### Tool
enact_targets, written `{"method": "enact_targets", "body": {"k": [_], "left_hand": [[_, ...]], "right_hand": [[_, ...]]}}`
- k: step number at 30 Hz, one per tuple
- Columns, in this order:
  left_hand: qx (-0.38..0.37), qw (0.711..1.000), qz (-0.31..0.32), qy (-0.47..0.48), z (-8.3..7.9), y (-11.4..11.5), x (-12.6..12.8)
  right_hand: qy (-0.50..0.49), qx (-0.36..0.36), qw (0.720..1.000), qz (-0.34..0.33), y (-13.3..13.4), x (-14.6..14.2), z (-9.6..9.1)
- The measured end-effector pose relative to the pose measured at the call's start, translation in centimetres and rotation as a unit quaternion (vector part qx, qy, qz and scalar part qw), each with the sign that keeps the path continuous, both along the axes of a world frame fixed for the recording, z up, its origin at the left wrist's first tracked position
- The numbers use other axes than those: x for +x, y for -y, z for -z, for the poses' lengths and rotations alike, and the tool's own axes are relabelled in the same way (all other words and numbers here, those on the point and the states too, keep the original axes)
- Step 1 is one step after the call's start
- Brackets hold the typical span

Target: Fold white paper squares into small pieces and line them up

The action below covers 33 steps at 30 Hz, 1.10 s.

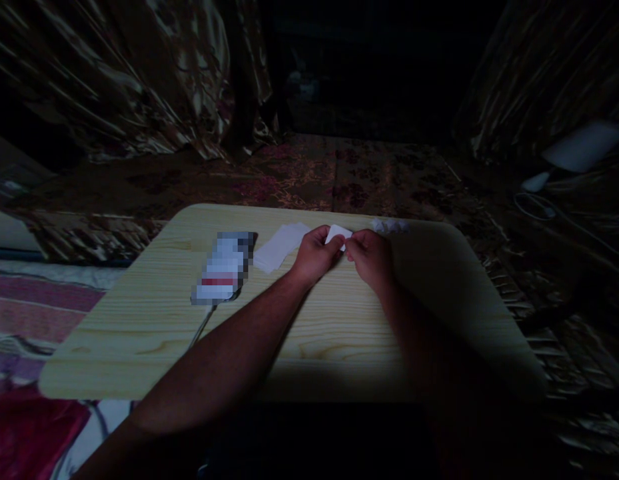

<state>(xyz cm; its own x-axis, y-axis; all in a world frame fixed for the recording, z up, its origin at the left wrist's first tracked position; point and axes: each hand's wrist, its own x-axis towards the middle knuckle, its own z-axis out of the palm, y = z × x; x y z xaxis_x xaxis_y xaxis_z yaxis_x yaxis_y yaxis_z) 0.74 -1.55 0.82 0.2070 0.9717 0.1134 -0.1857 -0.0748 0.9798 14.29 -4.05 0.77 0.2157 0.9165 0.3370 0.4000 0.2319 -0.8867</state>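
Note:
Both my hands meet over the far middle of a pale wooden table (309, 320). My left hand (315, 255) and my right hand (372, 257) pinch a small white piece of paper (338, 234) between their fingertips, holding it just above the tabletop. A stack of white paper sheets (280, 247) lies on the table just left of my left hand. A few small white crumpled bits (389, 226) lie near the far edge, beyond my right hand.
A phone with a blurred screen (223, 268) lies on the table's left part, a cable running from it toward the near edge. A dark patterned carpet (359, 173) and draped fabric surround the table. A white object (582, 148) sits at the far right.

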Motion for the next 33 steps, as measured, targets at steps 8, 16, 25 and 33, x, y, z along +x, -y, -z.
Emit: {"method": "enact_targets", "body": {"k": [8,16,25,33], "left_hand": [[0.019,0.999,-0.01,-0.043,0.0,-0.1,-0.1],[0.033,0.997,-0.017,-0.062,0.0,0.0,0.0],[0.066,0.994,-0.026,-0.084,0.4,-0.2,0.2],[0.026,0.999,0.013,-0.031,0.4,0.0,0.4]], "right_hand": [[0.018,-0.006,1.0,0.009,-0.1,0.2,0.2],[0.005,-0.006,1.0,0.005,0.0,0.1,0.0],[0.006,-0.023,1.0,0.006,0.4,0.0,-0.7],[-0.014,-0.035,0.999,0.014,0.2,0.0,-0.8]]}}
